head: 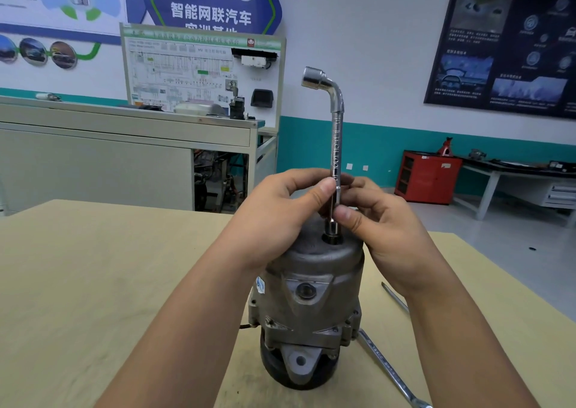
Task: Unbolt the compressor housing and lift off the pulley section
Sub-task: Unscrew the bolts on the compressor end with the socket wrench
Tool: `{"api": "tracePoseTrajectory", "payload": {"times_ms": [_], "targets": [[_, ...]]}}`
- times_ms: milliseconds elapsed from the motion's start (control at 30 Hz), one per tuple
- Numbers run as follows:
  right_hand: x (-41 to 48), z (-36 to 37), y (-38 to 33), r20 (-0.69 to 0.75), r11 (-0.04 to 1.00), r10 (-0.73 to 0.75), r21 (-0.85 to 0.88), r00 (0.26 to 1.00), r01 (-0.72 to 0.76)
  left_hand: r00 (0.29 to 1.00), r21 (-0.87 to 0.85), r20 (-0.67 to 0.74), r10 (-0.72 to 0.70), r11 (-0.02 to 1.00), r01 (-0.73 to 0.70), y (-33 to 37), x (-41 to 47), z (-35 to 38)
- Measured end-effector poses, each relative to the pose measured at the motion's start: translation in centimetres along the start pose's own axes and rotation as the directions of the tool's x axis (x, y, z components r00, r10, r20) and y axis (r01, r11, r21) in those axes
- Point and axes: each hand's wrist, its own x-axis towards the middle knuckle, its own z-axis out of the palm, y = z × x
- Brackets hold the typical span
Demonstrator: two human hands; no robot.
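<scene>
**A:** Where is the compressor?

**B:** The compressor [311,298] stands upright on the pale wooden table [93,283]. Its dark pulley [274,367] end is down against the tabletop and the grey housing dome is on top

**A:** And the tool?

**B:** An L-shaped socket wrench [338,133] stands upright on the dome. Its lower socket sits in a round recess in the top of the housing; I cannot tell if it is seated on a bolt head. The bent upper end points left, with its open socket showing

**A:** What are the hands doing?

**B:** Both are on the lower part of the shaft. The left hand [280,217] pinches it from the left, with the thumb pressed against the near side of the metal and the other fingers curled round behind. The right hand [383,230] pinches it just below, from the right, thumb tip on the shaft and fingers curled behind it

**A:** Anything else about?

**B:** A flat spanner [389,367] lies on the table just right of the compressor's base. A thin metal shaft [394,297] lies further right, partly hidden under the right forearm. Behind, a red cabinet [427,176] stands against the teal-banded wall, and a wiring display board [202,70] stands on a grey bench
</scene>
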Motion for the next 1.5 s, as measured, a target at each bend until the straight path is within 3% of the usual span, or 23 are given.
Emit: {"api": "tracePoseTrajectory", "payload": {"times_ms": [300, 867, 1133, 1333, 1500], "targets": [[0.0, -0.4, 0.1, 0.032, 0.999, 0.029, 0.024, 0.999, -0.030, 0.999, 0.059, -0.053, 0.006, 0.998, -0.003, 0.1, -0.2, 0.2], [0.3, 0.2, 0.3, -0.016, 0.996, -0.025, 0.080, 1.000, 0.026, 0.998, -0.019, -0.053, 0.015, 1.000, -0.016, 0.3, -0.2, 0.4], [0.2, 0.2, 0.4, -0.025, 0.975, -0.006, 0.223, 1.000, 0.012, 0.997, -0.025, -0.077, -0.032, 0.999, 0.031, 0.0, -0.3, 0.1], [0.2, 0.5, 0.1, -0.053, 0.923, 0.002, 0.384, 0.999, 0.018, 0.996, 0.074, -0.002, -0.084, 0.994, 0.084, 0.0, -0.3, -0.4], [0.3, 0.8, 0.0, -0.140, 0.914, 0.063, 0.406, 0.988, -0.001, 0.991, 0.157, 0.106, -0.083, 0.985, 0.066, 0.4, -0.5, -0.6]]}}
